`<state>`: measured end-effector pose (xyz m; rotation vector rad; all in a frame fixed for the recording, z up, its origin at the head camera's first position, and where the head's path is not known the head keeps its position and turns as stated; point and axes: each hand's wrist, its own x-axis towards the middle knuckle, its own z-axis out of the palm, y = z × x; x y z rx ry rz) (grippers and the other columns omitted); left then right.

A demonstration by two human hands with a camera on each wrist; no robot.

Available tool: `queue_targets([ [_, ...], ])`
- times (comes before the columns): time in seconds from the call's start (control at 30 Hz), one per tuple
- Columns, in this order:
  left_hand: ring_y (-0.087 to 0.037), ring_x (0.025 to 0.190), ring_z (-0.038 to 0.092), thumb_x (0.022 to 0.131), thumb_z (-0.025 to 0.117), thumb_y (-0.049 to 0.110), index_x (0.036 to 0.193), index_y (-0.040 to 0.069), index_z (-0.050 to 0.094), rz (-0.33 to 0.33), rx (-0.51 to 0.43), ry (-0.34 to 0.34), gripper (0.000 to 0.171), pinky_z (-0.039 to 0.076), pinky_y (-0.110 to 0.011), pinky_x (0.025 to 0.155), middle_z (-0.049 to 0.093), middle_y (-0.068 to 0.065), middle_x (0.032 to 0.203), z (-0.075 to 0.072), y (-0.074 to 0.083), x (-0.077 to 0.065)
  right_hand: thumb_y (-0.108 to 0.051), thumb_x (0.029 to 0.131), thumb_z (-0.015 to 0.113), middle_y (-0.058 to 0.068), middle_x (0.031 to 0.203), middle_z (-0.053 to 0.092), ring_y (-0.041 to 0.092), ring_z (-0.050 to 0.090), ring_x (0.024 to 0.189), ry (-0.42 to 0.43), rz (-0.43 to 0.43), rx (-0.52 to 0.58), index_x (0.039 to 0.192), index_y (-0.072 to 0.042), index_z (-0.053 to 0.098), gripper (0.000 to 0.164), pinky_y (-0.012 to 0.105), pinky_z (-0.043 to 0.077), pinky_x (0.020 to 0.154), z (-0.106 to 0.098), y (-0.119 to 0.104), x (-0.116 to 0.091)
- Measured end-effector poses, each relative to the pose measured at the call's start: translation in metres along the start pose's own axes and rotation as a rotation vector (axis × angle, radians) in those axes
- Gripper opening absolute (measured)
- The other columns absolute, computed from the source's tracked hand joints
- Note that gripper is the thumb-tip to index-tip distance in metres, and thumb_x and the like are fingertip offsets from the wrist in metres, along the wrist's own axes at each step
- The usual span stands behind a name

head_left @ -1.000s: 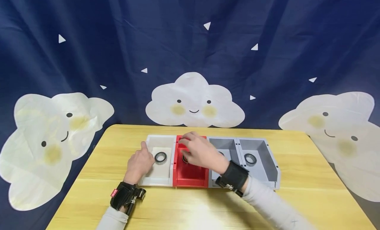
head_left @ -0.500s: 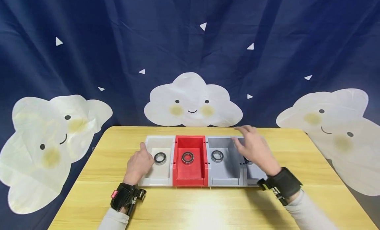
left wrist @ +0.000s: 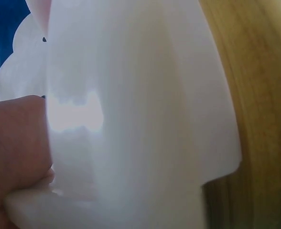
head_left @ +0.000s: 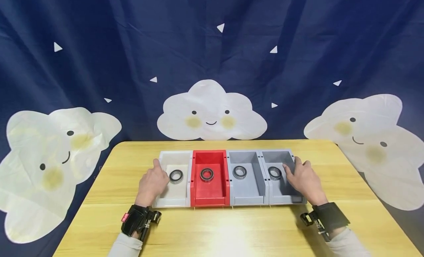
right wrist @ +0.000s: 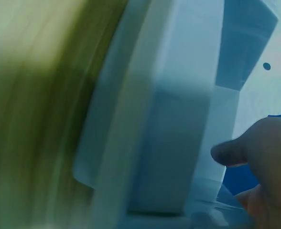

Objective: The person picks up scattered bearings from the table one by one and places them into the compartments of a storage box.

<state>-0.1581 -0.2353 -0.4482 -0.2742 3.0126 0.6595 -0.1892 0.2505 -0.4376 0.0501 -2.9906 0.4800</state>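
Four-sided open bins stand joined in a row: a white bin (head_left: 173, 203), a red bin (head_left: 210, 202), a grey bin (head_left: 249, 200) and a right-hand grey bin (head_left: 288, 200). Each has one ring-shaped ball bearing on its floor, such as the bearing (head_left: 207, 180) in the red one. My left hand (head_left: 152, 182) grips the white bin's left wall; its outer fingers are partly hidden. At the opposite end, my right hand (head_left: 306, 180) straddles the right-hand grey bin's outer wall, thumb (right wrist: 229, 153) inside and fingers outside.
Wooden table (head_left: 212, 231) surface extends in front of the bins and to both sides. Behind its far edge hangs a dark blue curtain (head_left: 185, 36) printed with white clouds. Both wrists wear black camera straps.
My right hand has moved right from above the red bin, over the grey bins, and lowered onto the outer wall at the right end. My left hand stays at the white bin.
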Motion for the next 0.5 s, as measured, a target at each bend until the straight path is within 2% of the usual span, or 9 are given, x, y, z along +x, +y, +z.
queue_targets([
  [0.27,-0.032,0.06,0.057,0.095,0.043,0.016,0.128,-0.006,0.031,-0.011,-0.003,-0.012,0.042,0.044,-0.041,0.051,0.06,-0.022,0.077,0.001,-0.002,0.001,-0.011,0.103,0.044,0.044,0.096,0.053,0.056,0.059,0.082,0.053,-0.033,0.063,0.136,0.018,0.035,0.045,0.064,0.049,0.068,0.016,0.006,-0.005],
  [0.5,-0.032,0.062,0.059,0.098,0.041,0.02,0.135,-0.006,0.028,-0.014,0.006,-0.036,0.047,0.045,-0.042,0.053,0.062,-0.023,0.08,-0.002,-0.006,0.002,-0.025,0.105,0.048,0.045,0.111,0.046,0.057,0.058,0.091,-0.006,0.006,0.089,0.147,0.015,0.03,0.061,0.064,0.048,0.076,0.014,0.006,-0.004],
])
